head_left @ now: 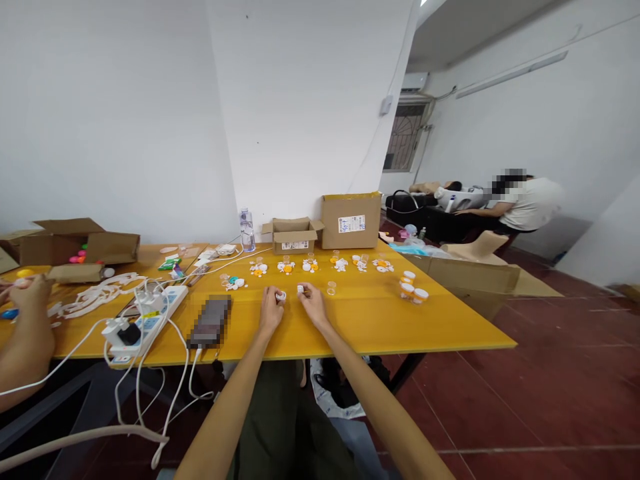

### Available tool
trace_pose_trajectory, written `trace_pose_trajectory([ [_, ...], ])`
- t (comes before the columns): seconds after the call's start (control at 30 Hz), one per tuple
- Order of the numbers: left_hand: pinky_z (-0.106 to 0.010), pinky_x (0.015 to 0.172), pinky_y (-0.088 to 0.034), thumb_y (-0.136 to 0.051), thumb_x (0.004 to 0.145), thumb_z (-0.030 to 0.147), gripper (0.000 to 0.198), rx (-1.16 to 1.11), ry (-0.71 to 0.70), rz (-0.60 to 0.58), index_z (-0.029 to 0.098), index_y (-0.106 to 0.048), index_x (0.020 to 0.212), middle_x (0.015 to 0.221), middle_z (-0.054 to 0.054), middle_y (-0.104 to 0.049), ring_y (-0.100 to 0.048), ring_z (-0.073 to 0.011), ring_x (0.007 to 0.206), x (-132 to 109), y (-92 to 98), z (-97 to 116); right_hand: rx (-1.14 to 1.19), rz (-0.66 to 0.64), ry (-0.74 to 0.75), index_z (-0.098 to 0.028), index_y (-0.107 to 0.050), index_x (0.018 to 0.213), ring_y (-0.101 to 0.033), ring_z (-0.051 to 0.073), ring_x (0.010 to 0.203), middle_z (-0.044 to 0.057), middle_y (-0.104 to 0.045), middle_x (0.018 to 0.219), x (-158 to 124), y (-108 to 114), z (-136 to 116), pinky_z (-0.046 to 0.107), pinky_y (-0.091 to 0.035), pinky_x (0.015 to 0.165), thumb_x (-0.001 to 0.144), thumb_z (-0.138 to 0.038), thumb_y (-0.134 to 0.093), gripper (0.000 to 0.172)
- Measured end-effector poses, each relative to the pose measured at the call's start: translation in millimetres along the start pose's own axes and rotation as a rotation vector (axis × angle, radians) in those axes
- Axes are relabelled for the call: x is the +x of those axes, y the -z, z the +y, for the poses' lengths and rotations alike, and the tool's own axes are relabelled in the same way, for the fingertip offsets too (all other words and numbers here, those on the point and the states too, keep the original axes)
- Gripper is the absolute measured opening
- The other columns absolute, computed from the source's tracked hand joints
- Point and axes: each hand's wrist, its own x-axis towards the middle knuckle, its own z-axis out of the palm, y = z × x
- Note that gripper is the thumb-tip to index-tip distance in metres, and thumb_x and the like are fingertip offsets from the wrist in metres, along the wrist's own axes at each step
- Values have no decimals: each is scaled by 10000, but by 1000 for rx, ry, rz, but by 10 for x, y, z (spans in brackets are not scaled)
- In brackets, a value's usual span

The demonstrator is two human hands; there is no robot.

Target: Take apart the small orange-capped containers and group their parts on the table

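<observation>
My left hand [271, 309] rests on the yellow table [350, 320] and pinches a small white ring-shaped piece [281, 295]. Close beside it, my right hand [313, 301] pinches another small white piece [301, 289]. Both hands are closed, a few centimetres apart. A small clear cup [331, 288] stands just right of my right hand. Beyond the hands lies a row of little piles of white and orange parts [310, 265].
A power strip [150, 317] with plugs and white cables lies at the left, with a dark phone [210, 321] beside it. Cardboard boxes [351, 220] and a water bottle [246, 230] stand at the back. Another person's hand [30, 293] works at far left. Someone sits far right.
</observation>
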Motion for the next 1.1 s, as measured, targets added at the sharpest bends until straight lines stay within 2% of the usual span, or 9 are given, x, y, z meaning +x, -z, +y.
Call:
trace_pose_trajectory([
  [0.2,-357,869,-472,-579,661,-31,380,171,-41,23,228,-599,938,978,-32,-607,-594,-221,974,-18,45,69,21,-34,2,-237,-627,791,-665,198,711,15,-697,728,10,-24,66,322,-556,694,661,-206,-604,136],
  [0.3,-396,908,-446,-598,735,40,352,217,-87,-38,238,-627,1025,1071,-65,-648,-570,-258,1071,-38,56,185,30,-53,7,-237,-624,780,-660,189,709,11,-687,719,7,-45,88,315,-553,694,663,-206,-620,121],
  [0.47,-430,916,-397,-563,852,160,214,266,-169,-165,270,-693,981,1000,-62,-719,-547,-284,1107,-67,80,336,110,-156,24,-236,-638,815,-659,179,723,4,-687,734,-5,-62,80,304,-548,703,678,-214,-615,140],
  [0.63,-428,895,-396,-595,855,252,137,222,-118,-112,272,-720,906,941,-52,-737,-569,-283,1051,-42,110,305,140,-174,6,-231,-652,818,-663,188,753,21,-703,781,-18,-41,29,304,-540,692,695,-274,-638,131],
  [0.77,-418,892,-417,-612,840,293,122,160,-80,-80,271,-721,890,903,-36,-734,-593,-265,997,-14,111,233,100,-215,-1,-229,-654,766,-632,183,679,14,-695,742,-35,-24,-12,299,-512,640,752,-355,-604,136],
  [0.93,-394,899,-446,-649,811,317,122,51,-93,-69,259,-724,887,884,-34,-727,-611,-241,959,5,90,171,18,-243,44,-231,-638,720,-598,175,657,3,-671,698,-36,-25,-39,290,-480,647,799,-391,-551,198],
  [1.1,-374,896,-469,-707,766,291,107,-46,-123,-103,261,-736,865,874,-29,-726,-616,-229,964,6,69,172,-84,-217,73,-241,-568,658,-566,182,621,3,-630,645,-14,-4,-38,284,-444,606,838,-425,-497,267],
])
